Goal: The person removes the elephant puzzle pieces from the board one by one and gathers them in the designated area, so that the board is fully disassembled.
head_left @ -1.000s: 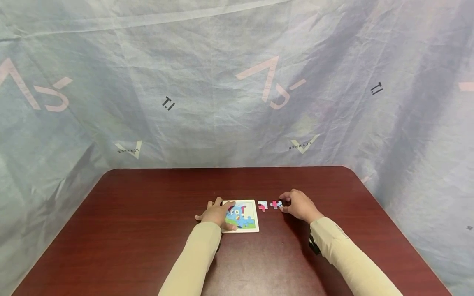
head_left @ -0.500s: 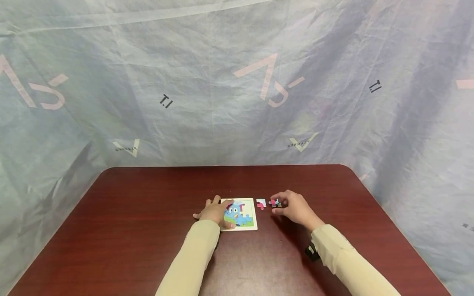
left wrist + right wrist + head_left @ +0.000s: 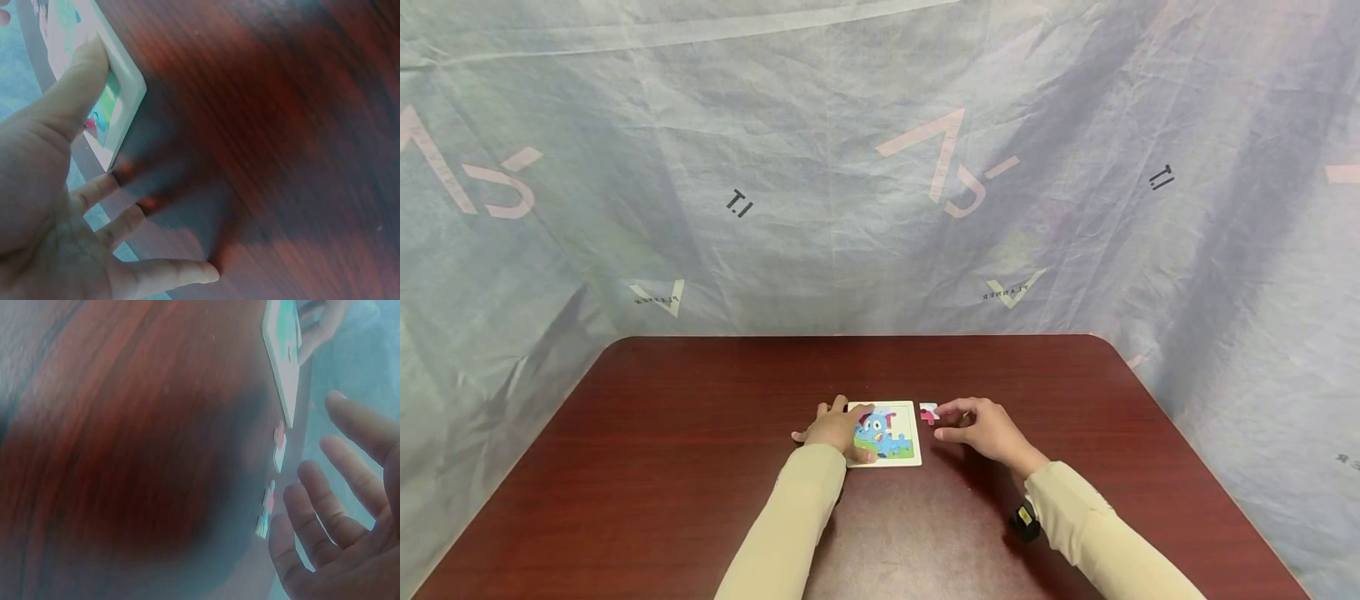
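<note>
A square jigsaw puzzle tray (image 3: 917, 442) with a pale rim lies on the table, showing a blue cartoon creature on green, with a bare area at its upper right. Across the tray's left side rests my left hand (image 3: 831, 427), thumb on the lower part and fingers spread. Just right of the tray lies a pink and white puzzle piece (image 3: 928, 412). My right hand (image 3: 988, 432) hovers beside it with loosely bent, parted fingers. The right wrist view shows a second puzzle piece (image 3: 266, 509) flat on the table; in the head view the right hand hides it.
The dark red wooden table (image 3: 700, 467) has rounded far corners. Behind it and at both sides hangs a grey printed cloth (image 3: 835, 208). A black device (image 3: 1025, 521) is on the right wrist.
My right hand has moved left, from the farther puzzle piece toward the one near the tray, and now covers the farther piece in the head view. The left hand stays on the tray.
</note>
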Demonstrator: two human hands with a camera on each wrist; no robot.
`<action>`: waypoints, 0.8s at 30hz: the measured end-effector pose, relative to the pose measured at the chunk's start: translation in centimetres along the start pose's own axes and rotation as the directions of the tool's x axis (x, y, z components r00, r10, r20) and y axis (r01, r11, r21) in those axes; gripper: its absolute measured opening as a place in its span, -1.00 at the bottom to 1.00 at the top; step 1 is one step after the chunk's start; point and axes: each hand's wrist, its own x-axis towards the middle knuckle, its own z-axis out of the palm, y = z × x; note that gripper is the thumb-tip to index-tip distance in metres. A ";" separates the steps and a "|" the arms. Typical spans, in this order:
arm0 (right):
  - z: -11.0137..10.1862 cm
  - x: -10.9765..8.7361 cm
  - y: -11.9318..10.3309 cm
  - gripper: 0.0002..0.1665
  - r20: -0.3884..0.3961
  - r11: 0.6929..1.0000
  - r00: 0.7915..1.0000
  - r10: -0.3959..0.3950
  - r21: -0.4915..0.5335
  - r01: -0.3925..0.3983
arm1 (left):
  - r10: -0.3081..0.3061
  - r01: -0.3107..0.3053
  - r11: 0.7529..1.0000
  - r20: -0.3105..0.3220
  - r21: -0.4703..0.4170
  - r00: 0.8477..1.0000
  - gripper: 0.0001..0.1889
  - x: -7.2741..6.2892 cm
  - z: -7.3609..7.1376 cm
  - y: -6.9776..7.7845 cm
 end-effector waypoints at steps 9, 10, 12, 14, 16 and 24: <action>1.0 -0.1 -0.9 -0.63 0.055 1.000 0.998 -0.007 0.025 0.006 | -0.001 0.001 1.000 0.003 -0.001 1.000 -0.13 0.0 0.0 0.0; 1.1 -0.1 -1.0 -0.64 0.055 1.000 0.999 -0.003 0.024 0.001 | -0.003 0.003 1.000 0.003 -0.001 1.000 -0.12 0.0 0.0 0.0; 1.4 0.0 -1.2 -0.65 0.053 1.000 0.999 0.010 0.020 -0.011 | -0.005 0.005 1.000 0.005 0.002 1.000 -0.12 0.0 0.0 0.1; 1.6 0.1 -1.3 -0.66 0.056 1.000 0.998 0.024 0.010 -0.024 | -0.008 0.008 1.000 0.009 0.004 1.000 -0.12 0.0 -0.1 0.1; 1.9 0.2 -1.5 -0.67 0.060 1.000 0.998 0.024 -0.007 -0.023 | -0.009 0.009 1.000 0.012 0.003 1.000 -0.13 0.0 -0.2 0.2; 2.5 0.4 -1.8 -0.69 0.093 0.999 0.995 -0.039 -0.020 0.041 | -0.016 0.016 1.000 0.012 -0.011 1.000 -0.13 -0.2 -0.4 0.3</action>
